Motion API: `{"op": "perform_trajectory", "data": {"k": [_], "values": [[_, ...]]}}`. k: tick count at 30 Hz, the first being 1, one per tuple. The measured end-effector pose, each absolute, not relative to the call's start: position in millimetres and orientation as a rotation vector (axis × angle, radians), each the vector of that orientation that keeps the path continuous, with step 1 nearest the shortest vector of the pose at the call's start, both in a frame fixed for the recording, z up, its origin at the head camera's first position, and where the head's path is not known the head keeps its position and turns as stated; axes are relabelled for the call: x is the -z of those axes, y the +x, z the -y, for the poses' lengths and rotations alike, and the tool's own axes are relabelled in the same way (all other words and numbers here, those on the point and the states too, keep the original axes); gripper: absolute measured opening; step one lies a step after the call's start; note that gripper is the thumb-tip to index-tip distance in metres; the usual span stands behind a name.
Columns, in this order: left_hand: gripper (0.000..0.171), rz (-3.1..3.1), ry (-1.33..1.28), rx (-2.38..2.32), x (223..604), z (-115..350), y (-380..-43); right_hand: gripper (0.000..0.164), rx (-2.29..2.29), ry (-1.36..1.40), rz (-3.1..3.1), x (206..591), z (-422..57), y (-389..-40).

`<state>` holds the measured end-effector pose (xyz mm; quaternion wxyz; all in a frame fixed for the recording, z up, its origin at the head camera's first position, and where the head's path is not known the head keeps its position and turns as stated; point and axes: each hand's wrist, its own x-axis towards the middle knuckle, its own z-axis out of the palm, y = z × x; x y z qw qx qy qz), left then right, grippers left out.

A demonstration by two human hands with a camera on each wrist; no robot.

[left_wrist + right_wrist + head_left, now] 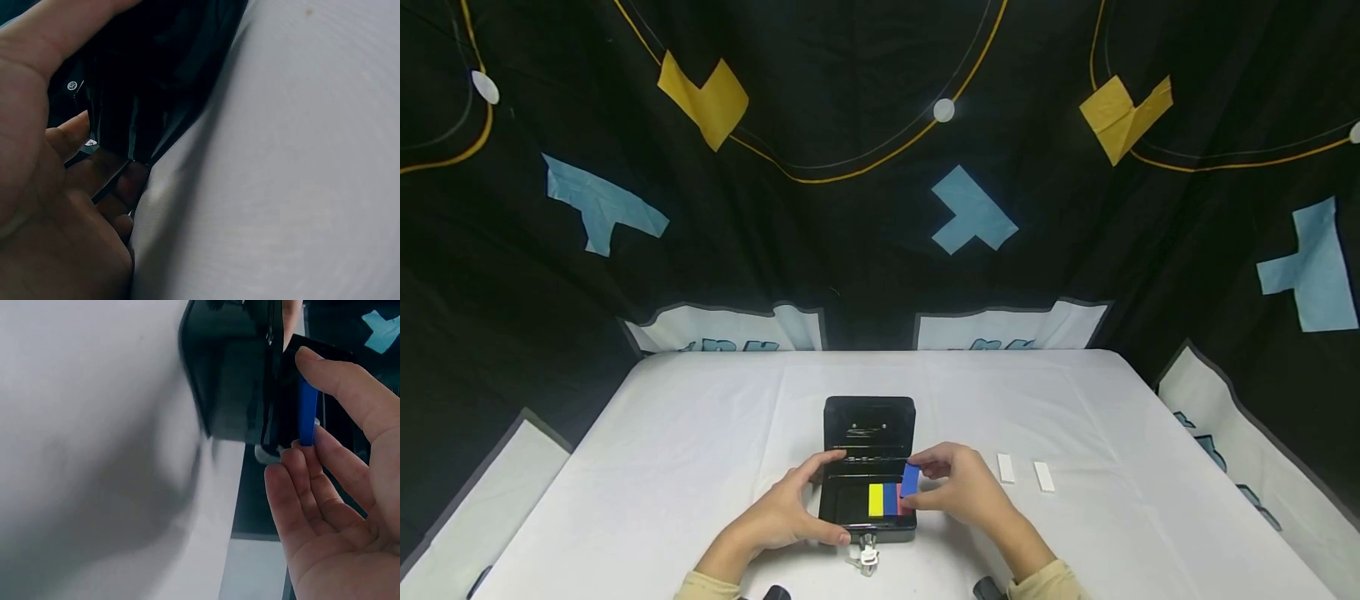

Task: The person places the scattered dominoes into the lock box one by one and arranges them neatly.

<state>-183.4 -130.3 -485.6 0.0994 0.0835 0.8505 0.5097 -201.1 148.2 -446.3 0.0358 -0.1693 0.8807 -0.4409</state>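
A black cash box (886, 535) stands on the table with its lid (869, 415) raised. Inside, a yellow block (876, 500), a blue block (890, 493) and a partly hidden red block (901, 510) lie side by side. My left hand (784, 508) holds the box's left side, thumb at the front corner and a finger near the hinge. Over the right edge, my right hand (964, 485) pinches another blue block (910, 480) between thumb and fingers. The right wrist view shows this blue block (307, 415) edge-on. Keys (868, 558) hang at the box's front lock.
Two white blocks (1005, 468) lie on the white-covered table (700, 433), right of the box. Behind the table hangs a dark curtain (850, 250) with yellow and light-blue shapes. Two dark objects (988, 588) show at the bottom edge beside the wrists.
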Motion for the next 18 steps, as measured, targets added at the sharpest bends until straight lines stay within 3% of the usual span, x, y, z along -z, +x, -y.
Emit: {"op": "perform_trajectory", "data": {"k": [18], "values": [[0.105,-2.489,0.276,-1.496,485,133,-184,0.046,1.277,-0.705,-2.673,445,-101,-198]]}}
